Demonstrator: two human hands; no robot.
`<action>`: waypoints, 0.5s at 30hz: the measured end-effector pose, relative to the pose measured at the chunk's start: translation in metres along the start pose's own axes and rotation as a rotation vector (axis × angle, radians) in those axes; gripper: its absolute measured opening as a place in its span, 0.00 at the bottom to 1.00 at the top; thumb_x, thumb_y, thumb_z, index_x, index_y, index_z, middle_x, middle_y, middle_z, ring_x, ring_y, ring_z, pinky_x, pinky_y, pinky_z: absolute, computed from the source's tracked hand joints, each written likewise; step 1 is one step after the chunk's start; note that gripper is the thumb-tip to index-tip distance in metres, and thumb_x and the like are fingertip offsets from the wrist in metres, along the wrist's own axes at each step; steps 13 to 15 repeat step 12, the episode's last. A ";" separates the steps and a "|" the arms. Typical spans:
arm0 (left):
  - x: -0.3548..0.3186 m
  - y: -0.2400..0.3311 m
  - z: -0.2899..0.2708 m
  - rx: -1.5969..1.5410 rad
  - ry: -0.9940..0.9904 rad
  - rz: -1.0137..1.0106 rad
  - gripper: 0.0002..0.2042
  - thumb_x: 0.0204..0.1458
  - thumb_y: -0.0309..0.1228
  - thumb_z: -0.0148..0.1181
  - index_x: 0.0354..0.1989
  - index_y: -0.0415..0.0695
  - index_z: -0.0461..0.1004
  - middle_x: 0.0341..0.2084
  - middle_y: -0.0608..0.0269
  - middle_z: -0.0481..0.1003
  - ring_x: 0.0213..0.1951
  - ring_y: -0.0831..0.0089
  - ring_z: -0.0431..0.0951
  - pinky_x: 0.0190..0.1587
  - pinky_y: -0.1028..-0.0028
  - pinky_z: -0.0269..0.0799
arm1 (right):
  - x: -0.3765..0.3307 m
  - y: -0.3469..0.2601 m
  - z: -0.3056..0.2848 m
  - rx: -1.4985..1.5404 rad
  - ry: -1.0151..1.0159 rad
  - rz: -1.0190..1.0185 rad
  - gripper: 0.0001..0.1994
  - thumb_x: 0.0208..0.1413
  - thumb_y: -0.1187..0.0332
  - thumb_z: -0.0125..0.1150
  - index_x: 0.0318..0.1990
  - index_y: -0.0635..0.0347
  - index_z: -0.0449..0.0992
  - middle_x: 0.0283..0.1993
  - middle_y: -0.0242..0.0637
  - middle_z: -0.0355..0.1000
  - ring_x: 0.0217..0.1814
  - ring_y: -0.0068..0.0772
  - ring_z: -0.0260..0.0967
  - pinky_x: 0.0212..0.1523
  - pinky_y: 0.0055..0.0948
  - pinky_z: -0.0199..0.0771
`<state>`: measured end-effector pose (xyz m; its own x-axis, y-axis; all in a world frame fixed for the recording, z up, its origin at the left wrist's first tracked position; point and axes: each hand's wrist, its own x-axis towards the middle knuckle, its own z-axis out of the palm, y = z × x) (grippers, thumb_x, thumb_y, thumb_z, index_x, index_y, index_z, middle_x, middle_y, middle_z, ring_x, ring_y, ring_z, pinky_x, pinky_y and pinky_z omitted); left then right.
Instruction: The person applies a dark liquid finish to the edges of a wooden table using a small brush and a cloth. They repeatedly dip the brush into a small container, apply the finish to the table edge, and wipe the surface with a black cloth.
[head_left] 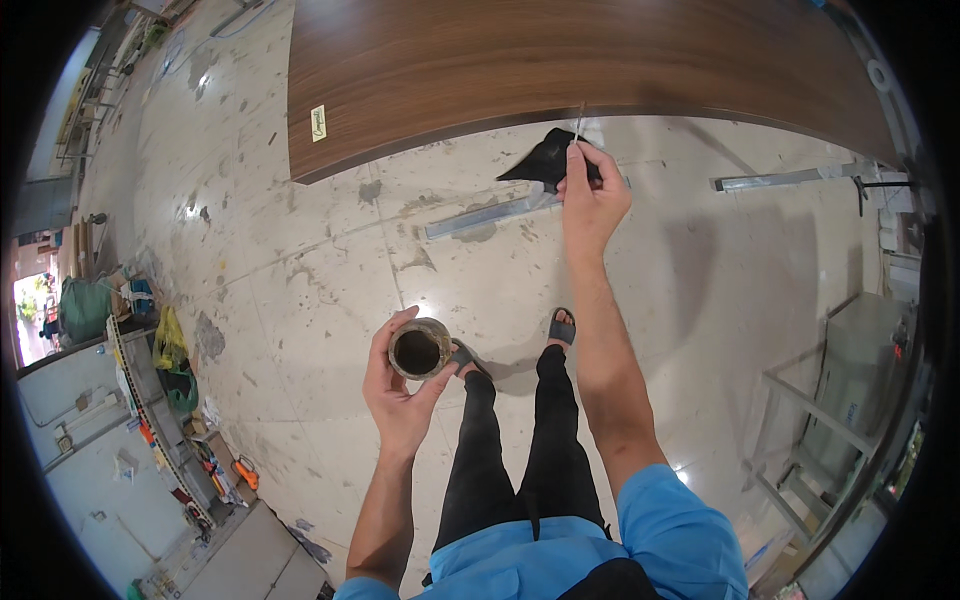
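My left hand (pixel 396 385) is wrapped round a small, stained round pot (pixel 440 333) with a dark inside. It is held upright, out in front of my legs. Farther forward, my right hand (pixel 597 195) pinches a slim, brush-like stick (pixel 578 128) between thumb and fingers. Its darker tip reaches the near edge of a brown wood-grain panel (pixel 560 65); whether it touches is too small to tell. A black cloth (pixel 548 160) hangs from the same hand, partly hidden by the fingers.
A pale label (pixel 318 123) sits at the panel's left end. Metal bars (pixel 480 217) show below the panel, above a scuffed tiled floor (pixel 300 300). On the left is a cluttered bench with an orange-handled tool (pixel 246 473). A metal frame (pixel 815 410) stands at right.
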<state>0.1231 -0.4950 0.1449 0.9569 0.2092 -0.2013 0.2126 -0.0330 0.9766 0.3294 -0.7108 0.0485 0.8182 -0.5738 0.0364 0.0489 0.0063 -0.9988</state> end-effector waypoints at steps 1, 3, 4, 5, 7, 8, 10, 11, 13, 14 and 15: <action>0.000 -0.001 0.000 0.010 -0.005 0.016 0.38 0.48 0.16 0.76 0.69 0.37 0.65 0.67 0.53 0.70 0.65 0.66 0.74 0.68 0.65 0.73 | 0.002 0.000 0.001 0.006 -0.024 0.000 0.05 0.63 0.73 0.70 0.42 0.66 0.85 0.35 0.32 0.79 0.24 0.18 0.72 0.24 0.21 0.70; 0.002 -0.002 0.001 0.030 -0.010 0.059 0.37 0.48 0.13 0.75 0.68 0.36 0.66 0.66 0.55 0.70 0.61 0.68 0.76 0.67 0.66 0.75 | 0.003 0.000 0.006 0.013 -0.066 0.021 0.06 0.63 0.73 0.70 0.43 0.66 0.85 0.34 0.32 0.80 0.24 0.17 0.72 0.24 0.21 0.71; 0.002 -0.003 0.002 0.033 -0.015 0.057 0.37 0.48 0.13 0.75 0.68 0.36 0.66 0.66 0.55 0.70 0.61 0.68 0.76 0.67 0.66 0.75 | -0.001 0.000 0.008 -0.013 -0.159 0.004 0.06 0.63 0.73 0.70 0.43 0.67 0.85 0.34 0.33 0.79 0.24 0.17 0.72 0.24 0.21 0.71; 0.002 -0.003 0.003 0.037 -0.018 0.061 0.37 0.48 0.13 0.75 0.68 0.36 0.66 0.66 0.55 0.70 0.61 0.69 0.76 0.67 0.66 0.75 | -0.003 0.000 0.007 -0.009 -0.154 -0.039 0.06 0.63 0.73 0.70 0.43 0.67 0.85 0.34 0.32 0.79 0.24 0.17 0.72 0.24 0.21 0.71; 0.002 -0.002 0.004 0.036 -0.024 0.065 0.37 0.48 0.13 0.75 0.68 0.36 0.66 0.66 0.55 0.70 0.61 0.68 0.76 0.67 0.66 0.75 | -0.005 -0.001 0.006 -0.019 -0.130 -0.106 0.06 0.62 0.74 0.70 0.42 0.67 0.85 0.34 0.32 0.79 0.24 0.17 0.72 0.24 0.21 0.70; 0.001 -0.002 0.004 0.029 -0.023 0.064 0.37 0.48 0.13 0.75 0.68 0.36 0.66 0.66 0.54 0.70 0.61 0.68 0.76 0.67 0.66 0.75 | -0.001 -0.002 0.001 0.000 -0.068 -0.002 0.05 0.62 0.74 0.70 0.42 0.65 0.85 0.34 0.32 0.79 0.24 0.17 0.72 0.24 0.21 0.70; 0.000 -0.002 0.006 0.032 -0.028 0.064 0.37 0.48 0.13 0.75 0.68 0.37 0.66 0.66 0.54 0.70 0.62 0.68 0.76 0.67 0.66 0.75 | 0.004 -0.003 -0.004 0.001 -0.082 0.060 0.05 0.63 0.73 0.70 0.42 0.64 0.86 0.34 0.33 0.80 0.25 0.18 0.72 0.25 0.21 0.71; 0.001 -0.002 0.008 0.042 -0.038 0.067 0.37 0.48 0.13 0.75 0.68 0.37 0.66 0.67 0.54 0.70 0.62 0.68 0.76 0.67 0.66 0.75 | 0.007 -0.003 -0.007 -0.010 -0.082 0.096 0.05 0.63 0.73 0.70 0.42 0.63 0.86 0.34 0.33 0.80 0.25 0.18 0.72 0.25 0.21 0.71; 0.002 -0.001 0.008 0.055 -0.048 0.078 0.37 0.48 0.13 0.75 0.68 0.37 0.66 0.67 0.54 0.69 0.62 0.68 0.76 0.67 0.65 0.75 | 0.010 -0.003 -0.010 -0.001 -0.079 0.084 0.05 0.63 0.73 0.70 0.42 0.63 0.86 0.34 0.33 0.80 0.25 0.18 0.72 0.25 0.21 0.71; 0.002 -0.001 0.008 0.055 -0.048 0.078 0.37 0.48 0.13 0.75 0.68 0.37 0.66 0.67 0.54 0.69 0.62 0.68 0.76 0.67 0.65 0.75 | 0.010 -0.003 -0.010 -0.001 -0.079 0.084 0.05 0.63 0.73 0.70 0.42 0.63 0.86 0.34 0.33 0.80 0.25 0.18 0.72 0.25 0.21 0.71; 0.002 -0.001 0.008 0.055 -0.048 0.078 0.37 0.48 0.13 0.75 0.68 0.37 0.66 0.67 0.54 0.69 0.62 0.68 0.76 0.67 0.65 0.75 | 0.010 -0.003 -0.010 -0.001 -0.079 0.084 0.05 0.63 0.73 0.70 0.42 0.63 0.86 0.34 0.33 0.80 0.25 0.18 0.72 0.25 0.21 0.71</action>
